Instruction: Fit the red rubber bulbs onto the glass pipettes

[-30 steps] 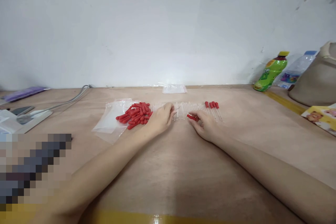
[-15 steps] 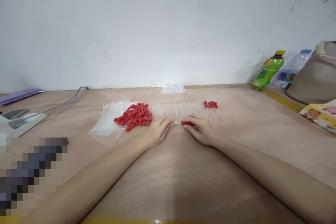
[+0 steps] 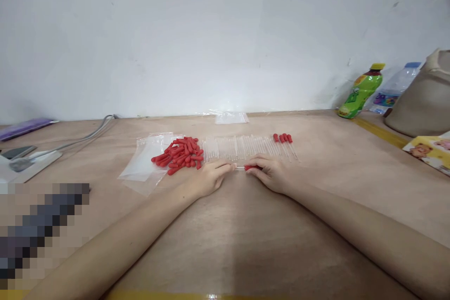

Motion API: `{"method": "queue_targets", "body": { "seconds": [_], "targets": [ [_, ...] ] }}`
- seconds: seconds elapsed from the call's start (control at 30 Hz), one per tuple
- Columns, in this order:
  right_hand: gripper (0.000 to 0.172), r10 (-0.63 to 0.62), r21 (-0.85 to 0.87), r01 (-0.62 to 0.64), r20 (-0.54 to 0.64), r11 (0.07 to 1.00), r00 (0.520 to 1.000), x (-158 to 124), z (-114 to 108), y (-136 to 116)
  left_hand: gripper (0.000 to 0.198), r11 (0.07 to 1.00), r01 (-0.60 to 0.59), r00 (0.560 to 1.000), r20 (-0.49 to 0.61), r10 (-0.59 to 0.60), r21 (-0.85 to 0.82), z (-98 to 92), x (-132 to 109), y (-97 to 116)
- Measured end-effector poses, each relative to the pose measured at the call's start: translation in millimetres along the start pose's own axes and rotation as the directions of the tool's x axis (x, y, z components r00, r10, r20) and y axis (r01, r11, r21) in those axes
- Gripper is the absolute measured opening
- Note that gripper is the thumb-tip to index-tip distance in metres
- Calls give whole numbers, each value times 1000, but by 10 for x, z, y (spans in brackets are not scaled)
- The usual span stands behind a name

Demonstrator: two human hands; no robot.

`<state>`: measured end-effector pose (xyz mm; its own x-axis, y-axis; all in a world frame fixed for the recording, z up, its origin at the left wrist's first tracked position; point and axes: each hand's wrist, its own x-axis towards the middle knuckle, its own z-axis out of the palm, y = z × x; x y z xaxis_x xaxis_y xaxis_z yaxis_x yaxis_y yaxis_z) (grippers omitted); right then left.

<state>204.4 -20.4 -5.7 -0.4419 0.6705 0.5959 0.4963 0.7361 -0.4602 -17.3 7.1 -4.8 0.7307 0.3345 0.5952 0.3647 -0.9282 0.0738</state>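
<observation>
My left hand (image 3: 213,176) pinches a clear glass dropper tube (image 3: 240,168), which spans the short gap to my other hand. My right hand (image 3: 269,173) is closed around a red rubber bulb (image 3: 252,167); the tube's right end meets the bulb's mouth, and how deep it sits I cannot tell. Behind both hands lies a row of clear tubes (image 3: 242,146). Several droppers with red bulbs (image 3: 284,138) lie at the row's right end. Left of the row is a pile of loose red bulbs (image 3: 183,152), partly on a clear plastic bag (image 3: 140,159).
Against the wall stand a green bottle (image 3: 362,91), a clear water bottle (image 3: 395,89) and a beige bag (image 3: 418,103). A small plastic bag (image 3: 231,118) lies at the table's back edge. A grey cable (image 3: 87,138) and a purple packet (image 3: 26,129) are at left.
My left hand has slid slightly right along the tube, so less of it shows between my hands. My right hand keeps its hold on the bulb. The view has shifted slightly.
</observation>
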Motion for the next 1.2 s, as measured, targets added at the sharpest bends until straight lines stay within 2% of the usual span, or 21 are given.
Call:
{"method": "queue_targets", "body": {
  "seconds": [0.13,0.37,0.43,0.6,0.7,1.2],
  "targets": [
    [17,-51,-17,51,1,999,999,-22,9,5,31,999,-36,999,10,36,38,-7,8,21],
    [18,-139,-125,141,18,982,990,-38,39,23,31,993,-25,996,84,16,114,-25,7,41],
    [18,-122,-123,121,-2,985,993,-28,25,14,29,992,-5,998,66,-3,130,-15,-1,34],
    [16,41,-66,-45,-56,997,998,-10,-33,44,22,984,140,989,-69,-133,112,4,-1,13],
    [12,85,-72,-89,-55,993,995,-15,-53,77,22,979,188,981,-52,-184,79,-11,13,20],
    [10,19,-72,-16,38,997,999,-10,-31,54,23,985,170,985,-33,-171,-13,-13,17,73]
  ]
}}
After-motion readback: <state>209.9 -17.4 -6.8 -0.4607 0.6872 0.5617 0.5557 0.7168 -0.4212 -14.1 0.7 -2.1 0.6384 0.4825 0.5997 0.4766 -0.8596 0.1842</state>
